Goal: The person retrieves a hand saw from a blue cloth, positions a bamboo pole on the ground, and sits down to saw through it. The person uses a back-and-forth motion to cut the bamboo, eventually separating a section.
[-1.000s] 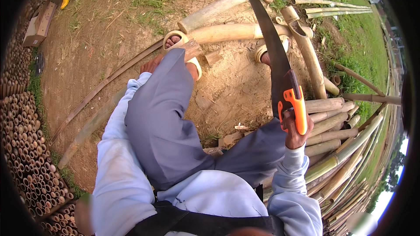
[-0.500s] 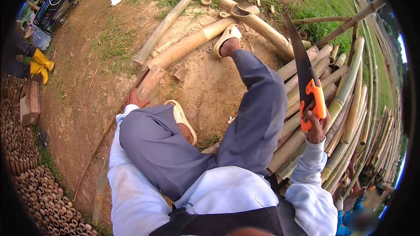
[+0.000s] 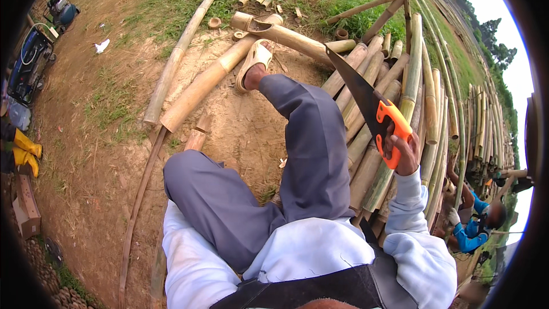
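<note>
My right hand (image 3: 401, 152) is wrapped round the orange handle of a handsaw (image 3: 360, 92). Its dark blade points up and to the left, above the stacked bamboo. My left hand is hidden behind my bent left knee, where that arm's white sleeve (image 3: 191, 246) disappears. A short cut piece of bamboo (image 3: 195, 139) shows just beyond this knee, its lower part covered. Past it lies a thick bamboo pole (image 3: 197, 98), with its near end apart from the short piece. My foot in a cream clog (image 3: 254, 67) rests against the pole.
A notched bamboo length (image 3: 291, 40) lies across the pole's far end. Many bamboo poles (image 3: 366, 154) are stacked on my right, where a person in blue (image 3: 472, 234) crouches. Yellow boots (image 3: 26, 151), a cardboard box (image 3: 26, 209) and a dark machine (image 3: 30, 66) are at left.
The view has turned right. My left hand, earlier on the short bamboo piece, has gone out of sight behind the knee. That piece has drawn back from the pole's end. The saw tilts further left.
</note>
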Tool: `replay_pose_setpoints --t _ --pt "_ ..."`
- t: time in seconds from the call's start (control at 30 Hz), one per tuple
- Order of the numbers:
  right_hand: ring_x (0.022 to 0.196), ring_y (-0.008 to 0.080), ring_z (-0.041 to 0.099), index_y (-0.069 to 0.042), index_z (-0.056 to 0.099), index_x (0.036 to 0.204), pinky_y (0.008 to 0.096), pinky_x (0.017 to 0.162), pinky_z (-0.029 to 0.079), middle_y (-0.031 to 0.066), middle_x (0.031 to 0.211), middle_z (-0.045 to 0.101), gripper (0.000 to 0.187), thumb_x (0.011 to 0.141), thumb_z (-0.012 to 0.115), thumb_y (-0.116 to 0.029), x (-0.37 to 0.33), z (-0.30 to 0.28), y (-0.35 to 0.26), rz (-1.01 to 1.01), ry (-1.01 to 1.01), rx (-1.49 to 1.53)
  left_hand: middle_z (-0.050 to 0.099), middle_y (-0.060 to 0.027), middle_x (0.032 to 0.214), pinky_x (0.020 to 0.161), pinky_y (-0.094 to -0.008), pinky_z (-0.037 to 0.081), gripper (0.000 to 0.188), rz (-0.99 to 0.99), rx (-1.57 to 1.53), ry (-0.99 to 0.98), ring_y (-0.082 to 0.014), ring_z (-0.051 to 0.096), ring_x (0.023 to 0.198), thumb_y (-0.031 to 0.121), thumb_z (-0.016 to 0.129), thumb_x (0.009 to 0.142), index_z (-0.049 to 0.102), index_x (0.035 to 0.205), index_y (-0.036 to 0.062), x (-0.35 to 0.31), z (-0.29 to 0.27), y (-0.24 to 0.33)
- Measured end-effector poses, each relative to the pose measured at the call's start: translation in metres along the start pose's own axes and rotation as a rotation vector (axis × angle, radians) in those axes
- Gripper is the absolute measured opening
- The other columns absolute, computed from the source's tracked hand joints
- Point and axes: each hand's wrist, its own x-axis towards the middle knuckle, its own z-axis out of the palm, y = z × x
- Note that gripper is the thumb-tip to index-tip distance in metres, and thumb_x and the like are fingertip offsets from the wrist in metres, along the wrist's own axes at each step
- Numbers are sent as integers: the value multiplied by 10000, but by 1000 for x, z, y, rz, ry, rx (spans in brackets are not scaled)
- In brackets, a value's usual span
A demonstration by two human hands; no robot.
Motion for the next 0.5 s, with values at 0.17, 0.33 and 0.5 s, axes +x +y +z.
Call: replay_pose_setpoints --t 0.17,0.33,0.5 --pt "590 109 536 23 570 1176 261 588 466 26 725 544 335 935 644 -197 -1 0 5 -4 -6 -24 681 -201 1174 906 -470 538 572 -77 -43 17 -386 682 1053 287 791 823 563 1298 66 -9 25 -42" --pt "714 79 537 -11 589 1244 247 639 474 -18 883 565 380 950 710 -219 14 6 20 118 -190 -116 673 -198 1188 906 -471 539 580 -91 -137 138 -390 679 1054 294 794 823 562 1300 61 -3 31 -82" --pt "750 124 513 -7 582 1223 284 703 454 19 848 553 364 949 701 -214 34 18 62 174 -333 -294 665 -194 1202 906 -472 540 588 219 -295 477 -393 675 1056 301 796 823 561 1303 56 45 11 -89"
